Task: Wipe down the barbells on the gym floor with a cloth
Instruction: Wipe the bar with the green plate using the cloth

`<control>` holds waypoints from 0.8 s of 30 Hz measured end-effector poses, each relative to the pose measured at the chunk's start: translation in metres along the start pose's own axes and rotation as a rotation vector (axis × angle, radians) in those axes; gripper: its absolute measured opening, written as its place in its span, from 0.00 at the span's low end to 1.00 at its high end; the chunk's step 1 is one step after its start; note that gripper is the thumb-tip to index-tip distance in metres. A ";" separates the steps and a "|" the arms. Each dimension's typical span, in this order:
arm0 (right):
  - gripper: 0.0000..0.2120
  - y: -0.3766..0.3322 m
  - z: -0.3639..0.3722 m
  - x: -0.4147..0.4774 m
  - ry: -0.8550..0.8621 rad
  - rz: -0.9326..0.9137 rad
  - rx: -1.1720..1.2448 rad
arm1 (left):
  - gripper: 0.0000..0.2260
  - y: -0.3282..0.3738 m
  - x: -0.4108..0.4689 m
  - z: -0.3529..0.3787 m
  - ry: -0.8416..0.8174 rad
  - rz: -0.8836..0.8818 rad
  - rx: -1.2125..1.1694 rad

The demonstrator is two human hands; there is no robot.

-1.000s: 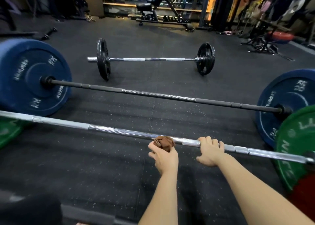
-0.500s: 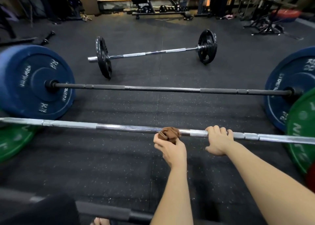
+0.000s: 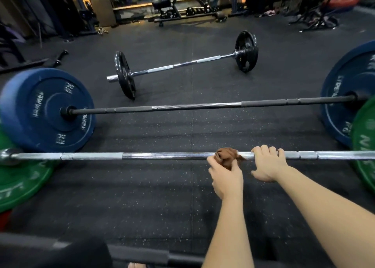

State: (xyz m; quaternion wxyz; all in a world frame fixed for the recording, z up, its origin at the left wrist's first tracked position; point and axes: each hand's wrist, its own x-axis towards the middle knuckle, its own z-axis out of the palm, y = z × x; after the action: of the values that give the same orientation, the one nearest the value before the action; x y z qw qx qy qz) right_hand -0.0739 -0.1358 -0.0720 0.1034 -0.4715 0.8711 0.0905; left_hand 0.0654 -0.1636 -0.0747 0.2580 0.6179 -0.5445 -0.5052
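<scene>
A chrome barbell [image 3: 142, 156] with green plates [image 3: 22, 178] lies across the floor nearest me. My left hand [image 3: 225, 176] holds a bunched brown cloth [image 3: 226, 155] wrapped over this bar, right of its middle. Just right of the cloth, my right hand [image 3: 267, 164] grips the same bar with fingers curled over the top. Behind it lies a black barbell [image 3: 194, 106] with blue plates [image 3: 48, 109]. Farther back, a third chrome barbell [image 3: 182, 64] with small black plates lies at an angle.
A dark bar [image 3: 142, 255] crosses the bottom edge close to me. A weight bench [image 3: 178, 6] and racks stand along the far wall. A short black handle [image 3: 60, 57] lies at the far left. Speckled rubber flooring [image 3: 142, 202] runs between the barbells.
The view has tilted and shifted, so the bars sit differently in frame. Both hands keep their hold on the near bar, the cloth still beside the right hand.
</scene>
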 end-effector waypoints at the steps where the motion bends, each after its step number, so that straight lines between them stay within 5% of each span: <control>1: 0.32 0.000 0.001 -0.001 -0.005 0.001 0.005 | 0.17 -0.001 0.004 -0.003 0.049 -0.034 -0.067; 10: 0.30 -0.001 0.006 -0.003 0.024 0.009 -0.015 | 0.26 -0.019 0.047 -0.068 0.347 -0.004 -0.145; 20: 0.26 -0.043 -0.005 0.006 0.004 0.253 -0.097 | 0.28 -0.016 0.041 -0.061 0.178 0.011 -0.058; 24: 0.27 -0.075 -0.016 0.024 0.041 -0.065 -0.050 | 0.29 -0.016 0.041 -0.055 0.157 -0.019 -0.108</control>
State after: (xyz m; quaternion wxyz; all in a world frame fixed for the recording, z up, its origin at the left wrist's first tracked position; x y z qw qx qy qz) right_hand -0.0250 -0.1995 -0.0670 0.0768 -0.5038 0.8547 0.0990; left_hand 0.1180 -0.2103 -0.0830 0.3282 0.6459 -0.4888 -0.4860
